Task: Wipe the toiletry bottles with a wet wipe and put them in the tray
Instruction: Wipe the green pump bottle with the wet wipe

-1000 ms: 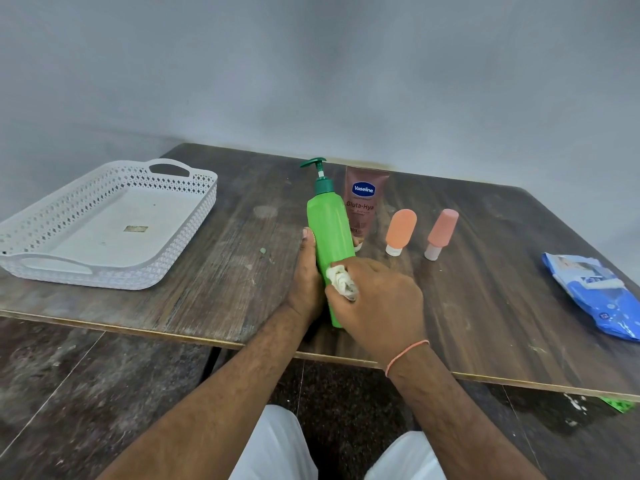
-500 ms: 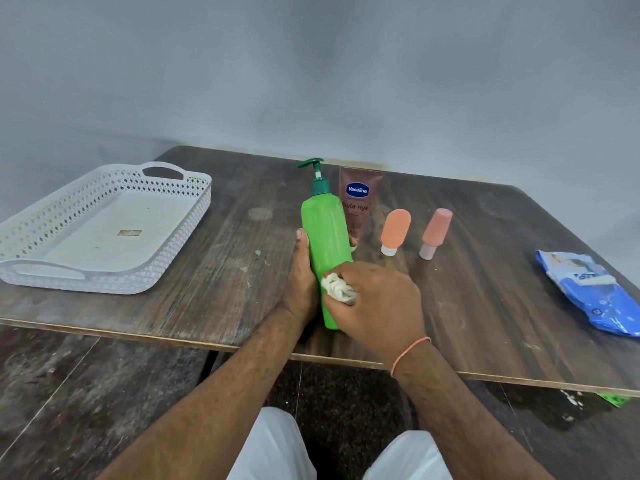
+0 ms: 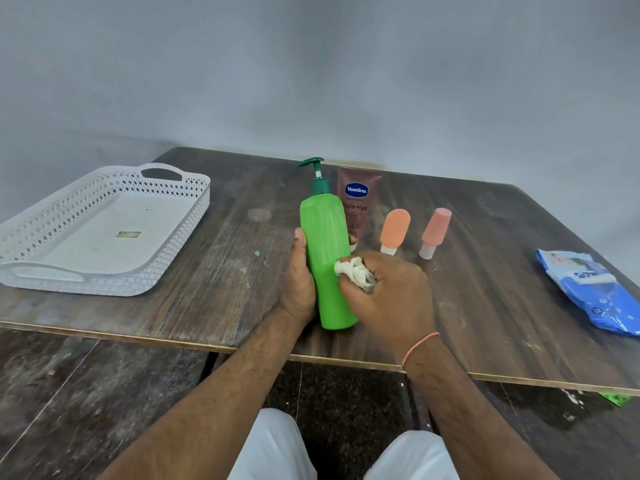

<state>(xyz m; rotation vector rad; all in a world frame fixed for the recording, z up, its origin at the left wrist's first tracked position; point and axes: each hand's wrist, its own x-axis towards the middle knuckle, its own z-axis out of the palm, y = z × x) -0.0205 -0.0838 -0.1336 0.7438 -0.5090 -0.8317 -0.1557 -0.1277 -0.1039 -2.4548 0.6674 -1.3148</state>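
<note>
Green pump bottle (image 3: 325,251) gripped upright by our left hand (image 3: 299,278) while our right hand (image 3: 391,292) rubs a bunched wet wipe (image 3: 353,273) on it; next, the white tray (image 3: 194,216).

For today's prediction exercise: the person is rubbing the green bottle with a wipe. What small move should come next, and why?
Probably slide the wipe up the green bottle. The right hand presses it low on the side, the left hand steadies the bottle, and the white tray holds no bottles.
</note>
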